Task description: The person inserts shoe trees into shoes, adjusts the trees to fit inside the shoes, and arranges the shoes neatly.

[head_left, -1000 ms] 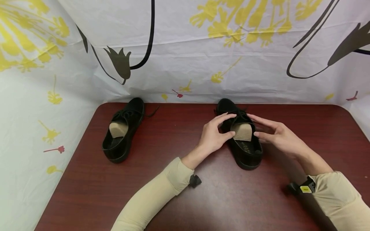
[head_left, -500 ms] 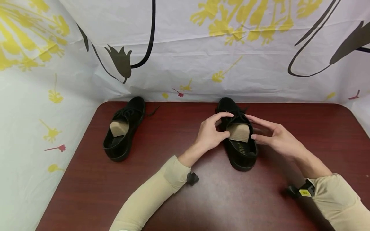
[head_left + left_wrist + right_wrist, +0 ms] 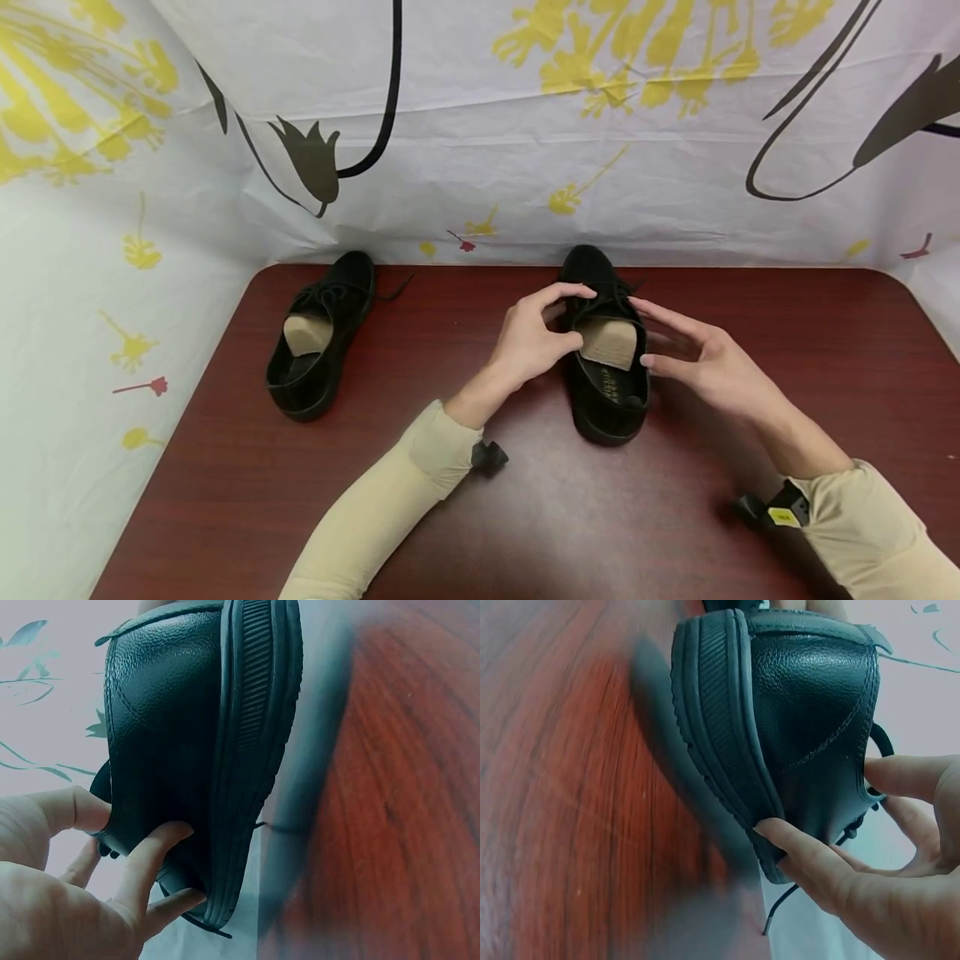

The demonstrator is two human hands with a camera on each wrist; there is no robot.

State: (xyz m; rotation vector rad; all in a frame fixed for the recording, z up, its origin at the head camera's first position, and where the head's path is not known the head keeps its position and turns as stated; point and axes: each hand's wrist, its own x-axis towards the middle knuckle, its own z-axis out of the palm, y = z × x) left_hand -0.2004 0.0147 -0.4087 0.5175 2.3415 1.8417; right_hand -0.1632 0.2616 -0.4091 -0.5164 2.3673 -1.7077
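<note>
A black lace-up shoe [image 3: 603,421] stands on the table in the head view, toe toward the wall, with a beige insert [image 3: 610,342] inside its opening. My left hand [image 3: 525,342] grips its left side. In the left wrist view, the thumb lies at the rim of the shoe [image 3: 165,712] and the fingertips press the side near the sole. From the right, my right hand [image 3: 720,371] grips the opposite side. The right wrist view has that thumb at the rim and a finger against the edge of the sole. Some fingers are hidden behind the shoe.
A second black shoe [image 3: 307,396], also with a beige insert [image 3: 307,335], sits at the table's left, its lace trailing rightward. The reddish-brown table [image 3: 450,533] meets a patterned white sheet [image 3: 465,150] at the back. Both wrists carry small black devices.
Both hands have moved leftward with the shoe between them. Its heel has swung left, so the shoe points more nearly straight toward the wall. The second shoe stays put.
</note>
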